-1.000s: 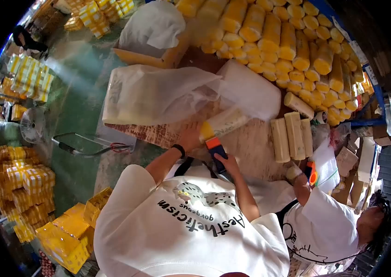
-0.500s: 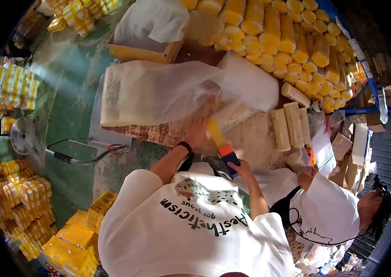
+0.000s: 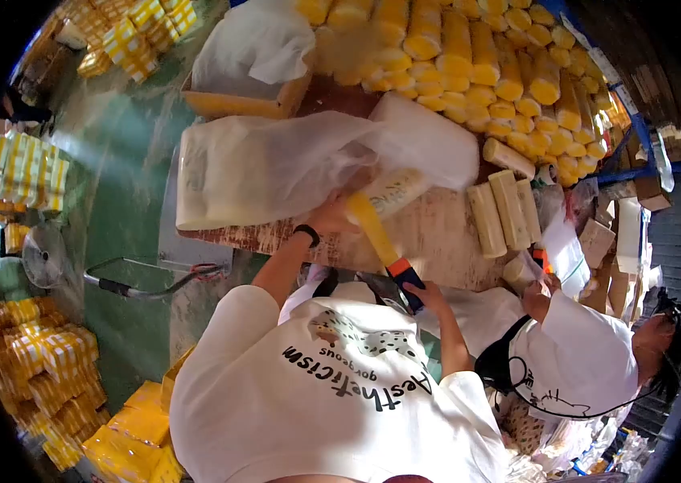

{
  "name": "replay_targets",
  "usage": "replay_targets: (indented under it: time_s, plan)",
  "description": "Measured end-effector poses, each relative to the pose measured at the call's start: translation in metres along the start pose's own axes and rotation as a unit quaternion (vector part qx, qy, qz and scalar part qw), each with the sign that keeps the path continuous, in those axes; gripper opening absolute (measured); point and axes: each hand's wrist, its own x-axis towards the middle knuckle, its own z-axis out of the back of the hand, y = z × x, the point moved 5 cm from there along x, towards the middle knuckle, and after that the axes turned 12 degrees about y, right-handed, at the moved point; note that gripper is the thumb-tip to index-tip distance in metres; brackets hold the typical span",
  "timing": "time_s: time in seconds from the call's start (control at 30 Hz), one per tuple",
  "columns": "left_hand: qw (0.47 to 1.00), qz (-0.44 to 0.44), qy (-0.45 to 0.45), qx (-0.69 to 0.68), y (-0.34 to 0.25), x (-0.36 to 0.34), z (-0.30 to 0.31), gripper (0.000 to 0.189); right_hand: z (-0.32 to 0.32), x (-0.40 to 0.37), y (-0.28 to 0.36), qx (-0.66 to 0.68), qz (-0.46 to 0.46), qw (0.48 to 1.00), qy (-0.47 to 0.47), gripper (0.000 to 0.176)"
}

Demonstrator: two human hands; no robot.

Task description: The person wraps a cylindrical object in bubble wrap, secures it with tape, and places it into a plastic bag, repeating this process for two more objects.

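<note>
My left hand [image 3: 335, 216], with a black band at the wrist, reaches to the gathered part of a large translucent plastic bag [image 3: 276, 161]; film hides its fingers. The bag lies around a wide pale package [image 3: 207, 181] on the worn table [image 3: 437, 237]. My right hand [image 3: 429, 298] grips the dark blue and orange handle of a tool [image 3: 405, 282]. From it a long yellow part [image 3: 372, 232] points toward my left hand. Just beyond that part lies a pale printed roll [image 3: 397, 193], partly under film.
Yellow-wrapped rolls [image 3: 457, 60] are stacked behind the table. Several pale rolls [image 3: 505, 211] lie at its right. A co-worker [image 3: 569, 354] is close on my right. An open carton [image 3: 248, 101] holds white film. A metal cart handle [image 3: 147, 278] is at left.
The view has shifted slightly. The yellow part shows longer and sharper, and my right hand with the tool has moved a little right and down. My left hand stays by the bag.
</note>
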Motion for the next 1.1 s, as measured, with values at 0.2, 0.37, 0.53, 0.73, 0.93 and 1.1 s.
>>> replay_targets:
  time_s: [0.2, 0.37, 0.53, 0.73, 0.93, 1.1]
  plan:
    - [0.994, -0.044, 0.043, -0.089, -0.005, -0.003, 0.018, 0.094, -0.005, 0.014, 0.033, -0.023, -0.005, 0.999, 0.041, 0.061]
    - [0.992, -0.107, -0.068, 0.025, -0.009, -0.017, 0.023, 0.066, -0.007, 0.02, 0.057, -0.065, 0.058, 0.996, 0.009, 0.071]
    - [0.957, -0.186, -0.075, 0.21, -0.047, -0.024, 0.021, 0.045, -0.004, 0.024, 0.058, -0.098, 0.029, 0.995, 0.021, 0.077]
    - [0.959, 0.013, -0.033, 0.281, -0.059, 0.011, -0.01, 0.054, -0.003, 0.021, 0.058, -0.089, 0.046, 0.995, 0.01, 0.082]
    - [0.938, 0.12, -0.082, 0.314, -0.064, 0.033, -0.025, 0.085, -0.007, 0.039, 0.042, -0.105, 0.079, 0.991, -0.004, 0.083]
    - [0.935, 0.153, -0.031, 0.32, -0.071, 0.04, -0.018, 0.113, -0.008, 0.032, 0.05, -0.107, 0.087, 0.99, 0.002, 0.083]
